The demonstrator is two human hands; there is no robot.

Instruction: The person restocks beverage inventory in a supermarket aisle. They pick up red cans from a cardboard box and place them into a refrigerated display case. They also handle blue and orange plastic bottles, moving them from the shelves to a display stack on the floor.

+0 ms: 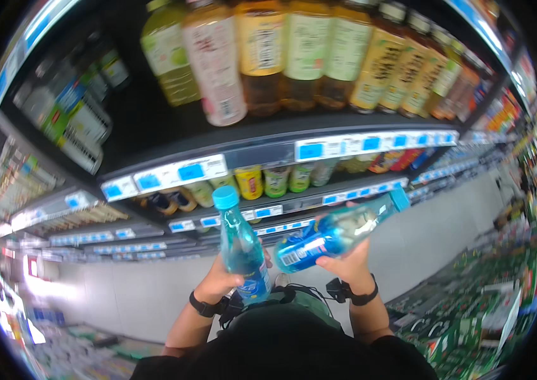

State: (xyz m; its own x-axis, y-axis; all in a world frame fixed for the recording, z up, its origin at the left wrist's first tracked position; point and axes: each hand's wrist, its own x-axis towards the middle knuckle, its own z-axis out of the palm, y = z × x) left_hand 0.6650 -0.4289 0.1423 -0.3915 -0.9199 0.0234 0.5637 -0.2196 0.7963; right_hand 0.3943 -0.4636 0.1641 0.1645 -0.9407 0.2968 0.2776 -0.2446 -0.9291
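Observation:
My left hand [228, 278] grips a blue-tinted plastic drink bottle [242, 244] around its lower part. This bottle stands nearly upright, its light-blue cap up and its blue label partly covered by my fingers. Tilted to the right, a second blue bottle [330, 235] lies in my right hand [351, 263], with its teal cap at the upper right and a barcode near its base. The two bottles are apart. Both are in front of my body, below the price-tag edge of a dark store shelf [268, 156].
Bottled teas and juices [259, 57] line the shelf above my hands. Small cup drinks [275, 182] stand one shelf lower. Clear bottles [78, 114] are at the left. Stacked green cartons [458, 313] border the grey floor [420, 237] on the right.

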